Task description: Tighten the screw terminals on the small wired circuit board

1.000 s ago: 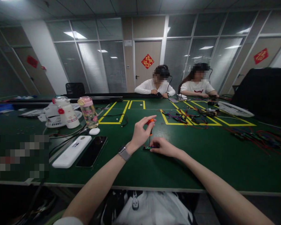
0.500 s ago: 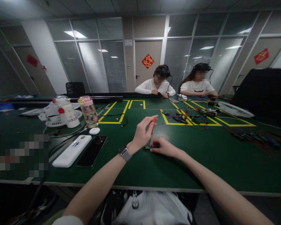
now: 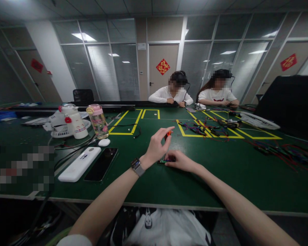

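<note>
My left hand (image 3: 156,145), with a watch on the wrist, pinches the orange handle of a small screwdriver (image 3: 168,134) held upright over the green table (image 3: 169,184). Its tip goes down to a small electronic part (image 3: 164,160) with coloured wires. My right hand (image 3: 179,160) rests on the table and holds that part down with closed fingers.
A white power bank (image 3: 79,164) and a black phone (image 3: 101,164) lie to the left, with a pink-capped bottle (image 3: 99,121) and a white fan (image 3: 66,124) behind. Coloured wires (image 3: 205,129) are strewn at the far right. Two people sit across the table.
My left fingers have shifted round the screwdriver handle, turning it, and cover more of the orange now. My right hand has stayed on the part.
</note>
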Available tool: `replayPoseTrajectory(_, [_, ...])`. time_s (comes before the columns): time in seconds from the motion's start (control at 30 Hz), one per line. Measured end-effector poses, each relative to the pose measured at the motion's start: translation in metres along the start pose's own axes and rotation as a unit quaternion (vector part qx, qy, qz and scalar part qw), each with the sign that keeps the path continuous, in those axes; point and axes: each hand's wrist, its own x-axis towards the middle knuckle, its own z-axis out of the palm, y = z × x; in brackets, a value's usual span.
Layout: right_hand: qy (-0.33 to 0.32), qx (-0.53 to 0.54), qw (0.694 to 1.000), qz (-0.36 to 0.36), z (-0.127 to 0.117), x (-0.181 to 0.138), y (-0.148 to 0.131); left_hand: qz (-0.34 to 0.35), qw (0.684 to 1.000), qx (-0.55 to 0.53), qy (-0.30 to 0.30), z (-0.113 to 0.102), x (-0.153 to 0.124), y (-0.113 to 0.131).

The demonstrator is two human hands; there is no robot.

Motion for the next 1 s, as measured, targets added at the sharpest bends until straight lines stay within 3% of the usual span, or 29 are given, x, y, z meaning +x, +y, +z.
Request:
replayPoseTrajectory(0.2, [0.002, -0.008, 1.000, -0.003, 0.0001, 0.0001, 0.0006, 0.006, 0.994, 0.085, 0.062, -0.0002, -0.0001, -0.0040])
replayPoseTrajectory(0.47, [0.004, -0.005, 1.000, -0.005, 0.0014, 0.0004, 0.0024, 0.002, 1.000, 0.031, -0.001, -0.0017, -0.0017, -0.0031])
replayPoseTrajectory(0.8, [-0.001, -0.008, 1.000, -0.003, -0.0003, -0.0003, -0.0007, -0.009, 0.994, 0.084, 0.066, -0.0032, 0.0013, -0.0056])
replayPoseTrajectory(1.0, [-0.004, -0.013, 1.000, 0.000, -0.0003, 0.0003, -0.0022, -0.009, 0.998, 0.047, 0.031, -0.0046, -0.0008, -0.0039])
